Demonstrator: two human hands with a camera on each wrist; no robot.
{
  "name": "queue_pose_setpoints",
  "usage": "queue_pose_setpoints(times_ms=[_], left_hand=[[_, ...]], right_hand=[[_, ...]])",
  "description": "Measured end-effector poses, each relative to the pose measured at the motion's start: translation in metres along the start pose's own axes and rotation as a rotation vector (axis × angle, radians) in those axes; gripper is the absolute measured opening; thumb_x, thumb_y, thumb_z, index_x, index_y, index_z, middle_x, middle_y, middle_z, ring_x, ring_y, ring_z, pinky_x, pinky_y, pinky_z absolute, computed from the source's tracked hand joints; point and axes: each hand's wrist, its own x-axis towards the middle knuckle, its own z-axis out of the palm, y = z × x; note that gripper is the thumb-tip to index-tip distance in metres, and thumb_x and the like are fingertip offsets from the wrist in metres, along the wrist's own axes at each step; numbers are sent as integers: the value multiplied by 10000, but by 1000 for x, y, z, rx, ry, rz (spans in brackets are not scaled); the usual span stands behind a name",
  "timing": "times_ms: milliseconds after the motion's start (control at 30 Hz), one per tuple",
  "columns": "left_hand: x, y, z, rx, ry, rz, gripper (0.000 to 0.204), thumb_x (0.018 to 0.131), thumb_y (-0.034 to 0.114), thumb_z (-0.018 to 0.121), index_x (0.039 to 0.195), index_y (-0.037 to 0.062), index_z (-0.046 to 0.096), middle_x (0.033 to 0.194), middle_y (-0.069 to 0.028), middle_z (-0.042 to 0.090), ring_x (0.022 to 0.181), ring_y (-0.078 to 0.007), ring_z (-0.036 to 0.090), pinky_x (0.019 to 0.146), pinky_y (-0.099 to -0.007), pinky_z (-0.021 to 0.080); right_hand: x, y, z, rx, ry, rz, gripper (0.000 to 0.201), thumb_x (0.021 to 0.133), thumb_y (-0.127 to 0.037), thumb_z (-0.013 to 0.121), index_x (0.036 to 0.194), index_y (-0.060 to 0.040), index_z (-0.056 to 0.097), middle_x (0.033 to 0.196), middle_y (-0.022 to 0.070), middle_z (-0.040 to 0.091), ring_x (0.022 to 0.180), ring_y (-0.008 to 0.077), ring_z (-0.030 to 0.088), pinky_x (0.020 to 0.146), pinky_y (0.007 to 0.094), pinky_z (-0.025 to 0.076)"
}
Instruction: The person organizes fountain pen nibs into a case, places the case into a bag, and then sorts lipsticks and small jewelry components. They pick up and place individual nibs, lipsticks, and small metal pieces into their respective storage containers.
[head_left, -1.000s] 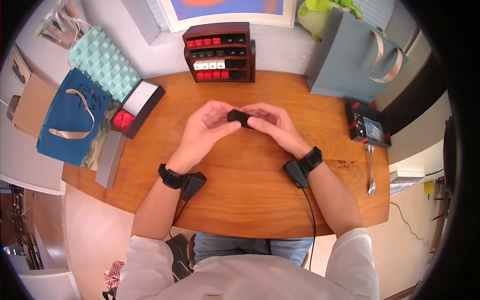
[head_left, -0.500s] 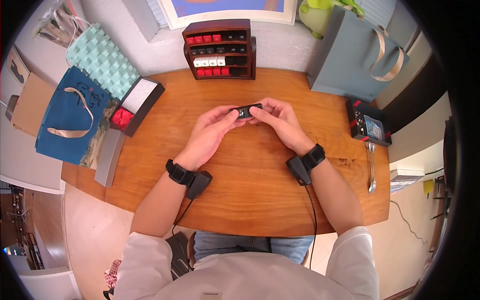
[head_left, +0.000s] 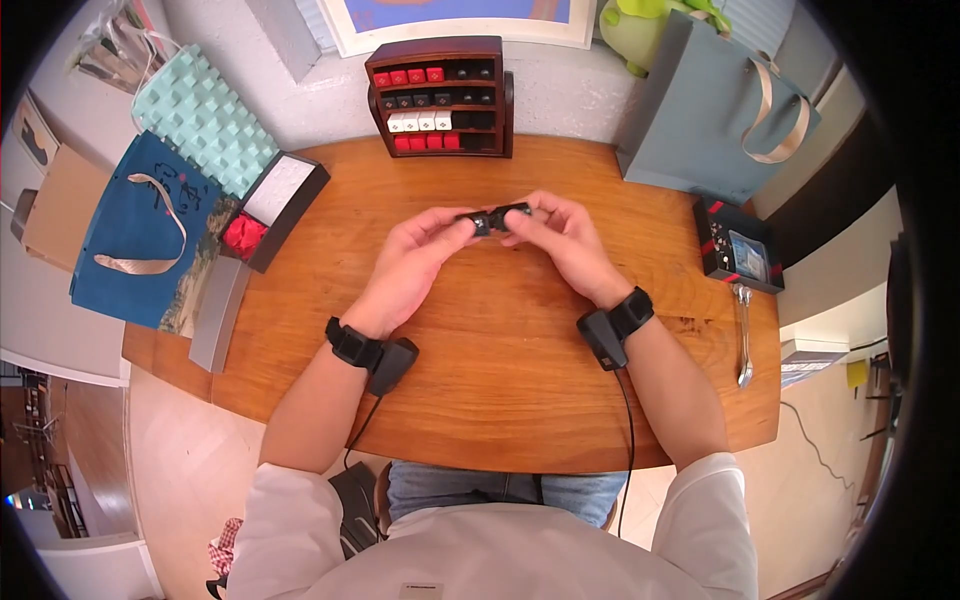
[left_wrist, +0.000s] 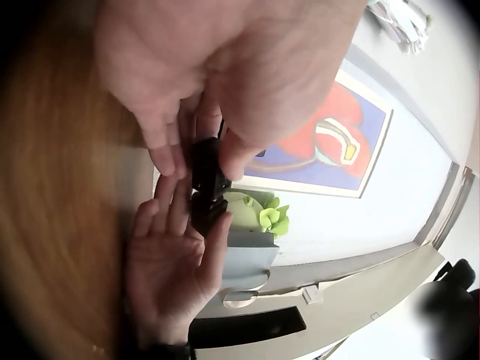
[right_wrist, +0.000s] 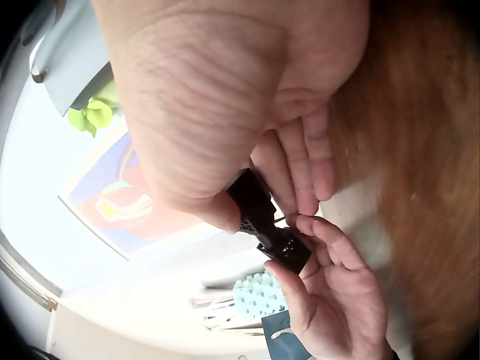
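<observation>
Above the middle of the table, both hands hold small black blocks with light markings on their faces. My left hand (head_left: 412, 258) pinches the left black block (head_left: 481, 222) between thumb and fingers. The right black block (head_left: 511, 214) is pinched by my right hand (head_left: 568, 245), thumb on the near side. In the right wrist view the two blocks sit at an angle to each other, the right hand's block (right_wrist: 253, 196) meeting the left hand's block (right_wrist: 288, 250) at a narrower part. The left wrist view shows them end to end, partly covered by the fingers.
A dark wooden rack (head_left: 504, 110) with red, black and white cubes stands at the table's back. To the left are a blue gift bag (head_left: 130, 235) and an open box (head_left: 300, 210). A grey bag (head_left: 680, 120), a black box (head_left: 712, 262) and metal tongs (head_left: 743, 340) lie right.
One second ago the hands held what looked like one plain black block. It was turned to show markings, and now its two parts stand angled, the hands slightly farther apart.
</observation>
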Motion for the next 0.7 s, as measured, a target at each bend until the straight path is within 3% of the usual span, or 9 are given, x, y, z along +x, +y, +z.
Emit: queue_pose_setpoints(times_ms=[133,300,500,567,700], left_hand=[[-3,-2,4,89,-32,66,307,1128,122,691,1402,-14,712,1420,-135,733,1330,-211,671,1196,-400,520],[-5,4,7,115,-2,46,327,1109,111,718,1413,-11,713,1432,-139,734,1251,-198,706,1123,-385,563],[-5,14,3,102,-81,-89,338,1117,198,718,1365,-31,720,1238,-161,810,1038,-213,783,943,-357,620],[-8,25,-2,123,-87,-302,353,1118,252,715,1316,-40,722,1144,-165,826,950,-220,800,843,-319,630],[-9,49,-15,145,-14,-313,346,1116,283,722,1277,-24,729,1119,-147,826,836,-178,794,692,-256,607]], right_hand=[[-3,-9,7,-94,2,-11,240,1089,-125,770,1286,12,763,1265,76,804,1198,129,722,1081,322,564],[-1,-2,1,-119,1,12,264,1097,-196,772,1265,8,781,1252,66,807,1121,125,724,1014,312,569],[1,1,0,-157,6,15,371,1132,-333,722,1274,4,784,1183,70,804,1033,125,713,925,299,564],[3,3,1,-144,21,-15,396,1142,-358,701,1280,3,782,1169,75,802,1031,126,712,919,301,564],[6,5,2,-10,54,9,446,1163,-399,653,1292,11,772,1159,96,802,1055,151,734,923,313,574]])
